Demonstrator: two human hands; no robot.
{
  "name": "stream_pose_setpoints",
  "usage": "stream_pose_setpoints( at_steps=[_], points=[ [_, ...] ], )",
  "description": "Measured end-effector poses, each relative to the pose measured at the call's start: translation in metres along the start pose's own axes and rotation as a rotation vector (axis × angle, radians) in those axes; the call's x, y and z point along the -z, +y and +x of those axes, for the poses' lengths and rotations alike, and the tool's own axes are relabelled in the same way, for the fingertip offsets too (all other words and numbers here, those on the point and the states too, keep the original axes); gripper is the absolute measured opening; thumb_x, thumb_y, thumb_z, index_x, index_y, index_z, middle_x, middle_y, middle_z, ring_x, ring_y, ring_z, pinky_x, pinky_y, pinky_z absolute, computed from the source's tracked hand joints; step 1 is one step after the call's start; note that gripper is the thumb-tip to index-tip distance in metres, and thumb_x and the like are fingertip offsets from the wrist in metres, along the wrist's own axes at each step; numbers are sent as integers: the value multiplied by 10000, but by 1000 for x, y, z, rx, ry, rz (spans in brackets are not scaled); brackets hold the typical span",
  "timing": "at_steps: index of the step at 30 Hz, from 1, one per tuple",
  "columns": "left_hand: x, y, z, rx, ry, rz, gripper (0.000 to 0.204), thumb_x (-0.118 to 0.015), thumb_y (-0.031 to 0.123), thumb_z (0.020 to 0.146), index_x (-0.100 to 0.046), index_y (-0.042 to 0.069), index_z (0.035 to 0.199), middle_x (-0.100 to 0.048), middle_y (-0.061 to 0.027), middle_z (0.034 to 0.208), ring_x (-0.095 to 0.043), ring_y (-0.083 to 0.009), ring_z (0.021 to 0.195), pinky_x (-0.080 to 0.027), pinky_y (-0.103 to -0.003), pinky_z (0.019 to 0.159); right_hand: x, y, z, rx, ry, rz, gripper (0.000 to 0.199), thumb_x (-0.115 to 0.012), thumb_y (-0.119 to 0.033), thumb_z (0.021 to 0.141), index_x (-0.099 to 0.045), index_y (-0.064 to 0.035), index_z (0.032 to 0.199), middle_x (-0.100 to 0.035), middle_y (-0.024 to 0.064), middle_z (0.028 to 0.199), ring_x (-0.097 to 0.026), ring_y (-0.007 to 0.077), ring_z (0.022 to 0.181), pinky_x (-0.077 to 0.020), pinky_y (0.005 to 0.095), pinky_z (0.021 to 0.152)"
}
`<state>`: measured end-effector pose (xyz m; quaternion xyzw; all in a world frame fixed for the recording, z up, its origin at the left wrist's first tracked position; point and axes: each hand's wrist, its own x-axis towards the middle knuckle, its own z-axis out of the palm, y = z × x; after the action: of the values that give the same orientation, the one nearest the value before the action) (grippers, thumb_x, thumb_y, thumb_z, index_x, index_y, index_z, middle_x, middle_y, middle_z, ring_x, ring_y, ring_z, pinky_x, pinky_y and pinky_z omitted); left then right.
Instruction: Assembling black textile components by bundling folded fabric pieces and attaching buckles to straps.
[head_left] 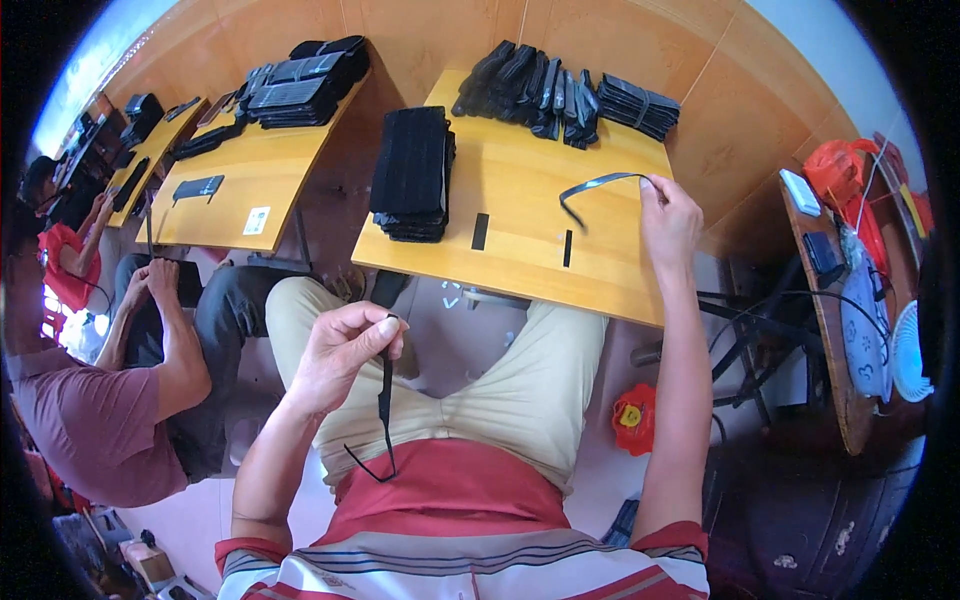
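Note:
My left hand (335, 355) is raised over my lap, thumb and fingers pinched on a thin black strap (386, 415). The strap hangs down and its lower end bends back in a hook. Above the right side of the yellow wooden table (520, 190), my right hand (670, 225) pinches one end of a glossy black strip (600, 182), which curves away to the left. Below that strip, a narrow black piece (567, 249) lies on the tabletop, with a wider black piece (480, 232) to its left. A tall stack of black fabric pieces (412, 165) stands at the table's left edge.
Bundled black pieces (515, 85) and a tied stack (638, 105) line the table's back. To the left, a co-worker in a maroon shirt (90, 430) sits by another table (240, 200). A side shelf (835, 370) with an orange bag (835, 170) stands right.

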<state>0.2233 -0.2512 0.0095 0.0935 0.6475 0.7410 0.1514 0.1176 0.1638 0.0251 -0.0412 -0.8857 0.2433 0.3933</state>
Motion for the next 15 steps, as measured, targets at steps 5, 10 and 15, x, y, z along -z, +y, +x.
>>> stream_pose_setpoints(
  at_steps=[5,10,15],
  points=[
    [-7,1,10,20,68,-116,214,-628,199,999,-685,-7,1008,-641,-22,775,-596,-104,751,-477,-240,709,-43,48,23,-143,-117,-238,253,-650,-243,897,-729,-67,1060,-712,206,1035,-699,374,897,-531,474,809],
    [-15,11,28,-22,165,-132,232,-649,256,989,-704,35,1032,-629,5,770,-557,-60,657,-457,-211,651,-52,71,12,69,-346,-553,292,-682,-248,883,-712,-33,1077,-719,183,1042,-678,397,923,-527,487,856],
    [-29,14,45,-55,309,-195,231,-659,243,986,-723,29,1041,-611,29,762,-545,-43,688,-404,-203,609,-43,-76,-30,-303,-547,542,291,-716,-121,880,-679,10,1136,-698,111,1108,-639,196,1048,-498,325,947]
  ],
)
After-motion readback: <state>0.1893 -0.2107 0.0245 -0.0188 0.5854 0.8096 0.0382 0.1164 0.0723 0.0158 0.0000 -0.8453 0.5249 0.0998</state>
